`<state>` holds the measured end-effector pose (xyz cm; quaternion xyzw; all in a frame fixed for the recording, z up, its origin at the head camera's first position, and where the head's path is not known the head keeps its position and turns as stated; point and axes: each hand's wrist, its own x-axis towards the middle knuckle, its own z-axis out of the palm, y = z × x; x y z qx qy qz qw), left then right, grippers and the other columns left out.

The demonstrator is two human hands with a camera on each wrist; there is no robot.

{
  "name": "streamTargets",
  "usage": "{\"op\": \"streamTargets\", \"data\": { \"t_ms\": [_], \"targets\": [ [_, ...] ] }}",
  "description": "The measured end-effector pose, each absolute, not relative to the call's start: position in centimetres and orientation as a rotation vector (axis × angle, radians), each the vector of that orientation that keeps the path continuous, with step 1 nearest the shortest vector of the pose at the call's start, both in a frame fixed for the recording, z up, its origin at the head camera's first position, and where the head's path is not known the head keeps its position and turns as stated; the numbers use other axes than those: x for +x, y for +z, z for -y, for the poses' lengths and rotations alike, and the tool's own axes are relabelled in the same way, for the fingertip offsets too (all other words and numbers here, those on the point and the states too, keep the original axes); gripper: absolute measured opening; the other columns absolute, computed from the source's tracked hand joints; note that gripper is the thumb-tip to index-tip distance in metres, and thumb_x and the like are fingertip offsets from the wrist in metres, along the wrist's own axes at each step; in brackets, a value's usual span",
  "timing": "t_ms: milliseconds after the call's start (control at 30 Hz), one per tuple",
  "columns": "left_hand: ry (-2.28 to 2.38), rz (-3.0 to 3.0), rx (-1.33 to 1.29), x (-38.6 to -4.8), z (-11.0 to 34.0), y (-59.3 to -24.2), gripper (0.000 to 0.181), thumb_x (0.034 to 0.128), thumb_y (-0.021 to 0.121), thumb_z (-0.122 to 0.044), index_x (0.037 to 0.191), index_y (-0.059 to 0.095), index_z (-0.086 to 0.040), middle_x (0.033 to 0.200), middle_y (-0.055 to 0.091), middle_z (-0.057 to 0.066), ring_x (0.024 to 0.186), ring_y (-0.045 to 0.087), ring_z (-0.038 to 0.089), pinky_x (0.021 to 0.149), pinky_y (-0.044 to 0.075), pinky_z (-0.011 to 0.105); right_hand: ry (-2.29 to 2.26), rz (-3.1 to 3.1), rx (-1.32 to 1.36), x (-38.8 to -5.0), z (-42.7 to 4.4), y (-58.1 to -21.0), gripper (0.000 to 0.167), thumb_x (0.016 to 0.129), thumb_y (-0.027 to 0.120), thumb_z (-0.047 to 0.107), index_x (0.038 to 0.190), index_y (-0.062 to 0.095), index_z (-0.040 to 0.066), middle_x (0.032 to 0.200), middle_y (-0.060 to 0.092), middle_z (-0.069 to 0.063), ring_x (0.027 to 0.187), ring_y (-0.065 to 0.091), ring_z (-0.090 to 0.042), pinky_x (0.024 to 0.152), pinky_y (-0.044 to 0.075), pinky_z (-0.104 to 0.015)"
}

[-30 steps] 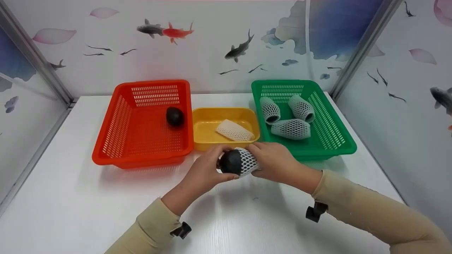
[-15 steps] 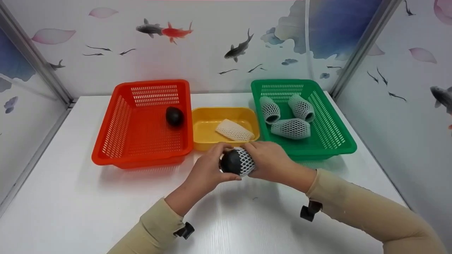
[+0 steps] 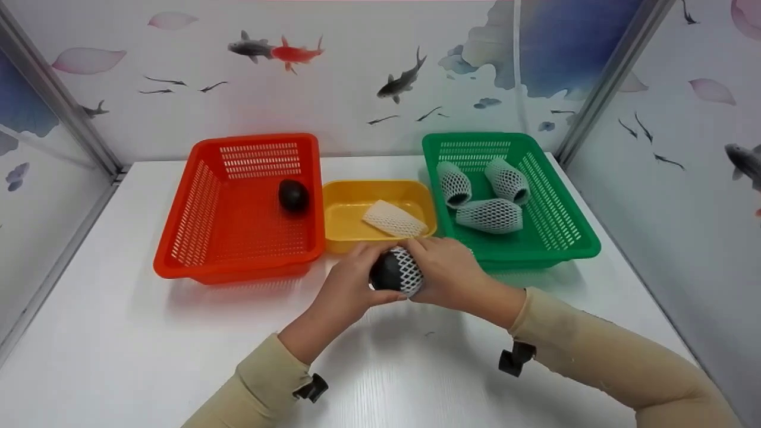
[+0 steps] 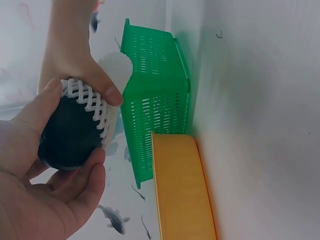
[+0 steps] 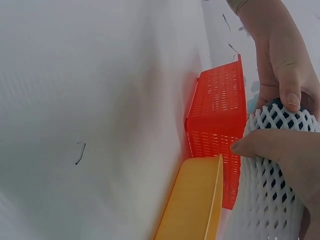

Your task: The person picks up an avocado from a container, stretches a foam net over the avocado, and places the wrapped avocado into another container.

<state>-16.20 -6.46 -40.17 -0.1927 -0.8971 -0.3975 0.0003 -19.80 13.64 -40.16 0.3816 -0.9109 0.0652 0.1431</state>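
In front of the yellow bin, my left hand grips a black egg-shaped fruit between thumb and fingers. A white foam net sleeve covers the fruit's right part, and my right hand holds the sleeve around it. Seen from the left wrist, the fruit's near end is bare and smooth. The right wrist view shows the sleeve trailing past my right thumb, with the left thumb touching the fruit's covered side. Both hands are above the table, close together.
A red basket at left holds another black fruit. The yellow bin in the middle holds a flat foam sleeve. At right, a green basket holds several sleeved pieces. Patterned walls enclose the white table.
My right hand has moved left toward the left hand, drawing the foam net sleeve farther over the black fruit. Less of the fruit is bare. The left hand has barely moved.
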Motion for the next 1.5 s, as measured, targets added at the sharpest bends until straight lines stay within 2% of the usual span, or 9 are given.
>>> {"op": "streamTargets", "data": {
  "t_ms": [167,300,600,767,933,1100,1300,1500],
  "targets": [
    [-1.279,2.810,-0.574,-16.2,6.8,-39.9,0.076,0.0769,0.083,-0.031,0.142,0.048,-0.015,0.134,0.049,0.004,0.120,0.049,0.019,0.097,0.047,0.034,0.255,2.676,1.108,-19.8,-14.1,-39.8,0.086,0.070,0.085,0.047,0.136,0.044,0.010,0.114,0.063,-0.009,0.098,0.059,-0.028,0.085,0.051,-0.043],
    [-1.304,2.795,-0.547,-16.2,7.0,-39.7,0.076,0.0765,0.084,-0.030,0.142,0.048,-0.016,0.132,0.051,0.003,0.118,0.051,0.019,0.094,0.049,0.033,0.323,2.655,1.131,-19.8,-14.5,-39.5,0.087,0.071,0.085,0.045,0.139,0.044,0.009,0.121,0.060,-0.010,0.106,0.057,-0.028,0.092,0.047,-0.044],
    [-1.601,2.727,-0.501,-16.3,7.5,-39.7,0.074,0.0757,0.085,-0.021,0.139,0.048,-0.019,0.132,0.055,0.001,0.104,0.059,0.018,0.087,0.052,0.028,0.374,2.537,1.160,-19.9,-15.0,-39.7,0.076,0.072,0.087,0.037,0.132,0.049,0.008,0.113,0.062,-0.010,0.101,0.058,-0.028,0.088,0.049,-0.043],
    [-1.848,2.685,-0.458,-16.7,8.2,-39.6,0.067,0.0777,0.083,-0.016,0.138,0.053,-0.018,0.130,0.055,0.004,0.107,0.064,0.020,0.089,0.052,0.031,0.417,2.547,1.131,-20.1,-15.3,-39.6,0.077,0.072,0.087,0.035,0.131,0.047,0.008,0.115,0.062,-0.009,0.103,0.058,-0.028,0.091,0.048,-0.044],
    [-2.046,2.595,-0.526,-17.0,8.8,-39.7,0.058,0.0842,0.075,-0.004,0.138,0.056,-0.013,0.130,0.056,0.010,0.110,0.063,0.026,0.088,0.053,0.034,0.434,2.556,1.128,-20.1,-15.5,-39.7,0.077,0.071,0.088,0.035,0.130,0.047,0.008,0.117,0.062,-0.008,0.102,0.058,-0.027,0.090,0.049,-0.043],
    [-2.045,2.559,-0.506,-17.1,8.8,-39.9,0.047,0.0863,0.071,0.001,0.132,0.061,-0.007,0.127,0.061,0.013,0.105,0.066,0.027,0.086,0.053,0.035,0.425,2.539,1.149,-20.2,-15.5,-39.9,0.076,0.071,0.088,0.033,0.129,0.048,0.007,0.115,0.063,-0.009,0.099,0.059,-0.027,0.087,0.050,-0.041],
    [-1.990,2.602,-0.292,-17.1,8.3,-40.0,0.045,0.0830,0.075,-0.002,0.126,0.066,-0.009,0.123,0.064,0.010,0.098,0.069,0.023,0.083,0.054,0.034,0.431,2.532,1.161,-20.4,-15.2,-40.1,0.075,0.072,0.088,0.032,0.130,0.047,0.008,0.115,0.062,-0.009,0.098,0.060,-0.027,0.087,0.051,-0.040],
    [-1.988,2.592,-0.229,-17.0,7.9,-39.9,0.045,0.0813,0.077,-0.001,0.125,0.068,-0.010,0.122,0.065,0.009,0.098,0.069,0.023,0.083,0.055,0.033,0.439,2.514,1.168,-20.5,-14.7,-40.1,0.077,0.070,0.089,0.035,0.130,0.049,0.006,0.114,0.060,-0.010,0.097,0.060,-0.027,0.084,0.052,-0.040]
  ]
}}
